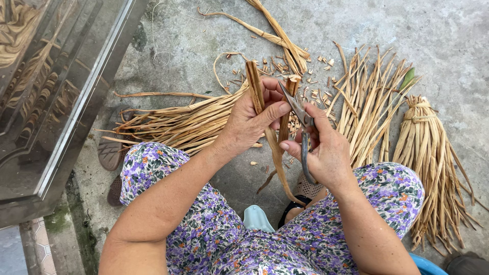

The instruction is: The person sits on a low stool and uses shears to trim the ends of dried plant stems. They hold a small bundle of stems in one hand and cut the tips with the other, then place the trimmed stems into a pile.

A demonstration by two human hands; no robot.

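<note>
My left hand [249, 125] was closed around two dry reed stalks [254, 91], thumb pressed across them, their cut tops pointing toward twelve o'clock and their tails hanging down toward six between my knees. My right hand [326, 153] gripped the scissors [300, 122] with fingers curled tight through the handles, the blades touching the right-hand stalk just below its tip. Loose reeds [173, 125] lay on the concrete floor [438, 35] at nine o'clock of my hands, more at two, a tied bundle [428, 137] at three, and small cuttings [316, 91] at twelve.
</note>
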